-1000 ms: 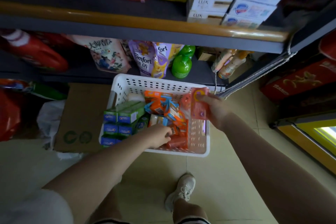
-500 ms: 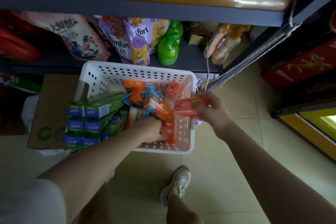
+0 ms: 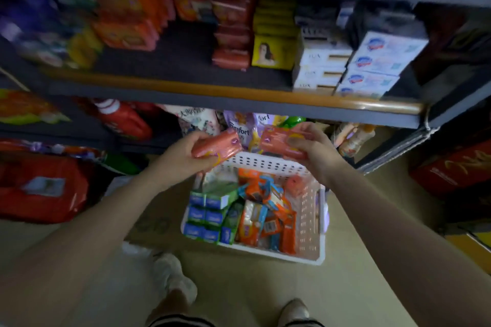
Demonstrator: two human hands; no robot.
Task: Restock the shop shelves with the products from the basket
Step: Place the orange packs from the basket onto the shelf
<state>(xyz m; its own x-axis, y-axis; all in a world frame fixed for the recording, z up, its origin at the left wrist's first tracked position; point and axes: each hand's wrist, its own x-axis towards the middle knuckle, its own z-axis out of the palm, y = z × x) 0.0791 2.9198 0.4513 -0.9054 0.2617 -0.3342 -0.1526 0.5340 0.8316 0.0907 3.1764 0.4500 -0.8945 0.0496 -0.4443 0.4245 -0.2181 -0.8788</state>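
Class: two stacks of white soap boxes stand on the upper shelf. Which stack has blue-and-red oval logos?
The right-hand stack of white boxes, at the shelf's right end. The stack beside it, to its left, shows plain lettering with gold bands instead.

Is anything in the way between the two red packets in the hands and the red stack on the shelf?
Nothing visible. Both red packets are held above the basket; the red stack has open shelf beside it.

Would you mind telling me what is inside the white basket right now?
The white basket holds green and blue boxes on its left and a jumble of orange packets in the middle. Whatever lies beneath those piles is covered.
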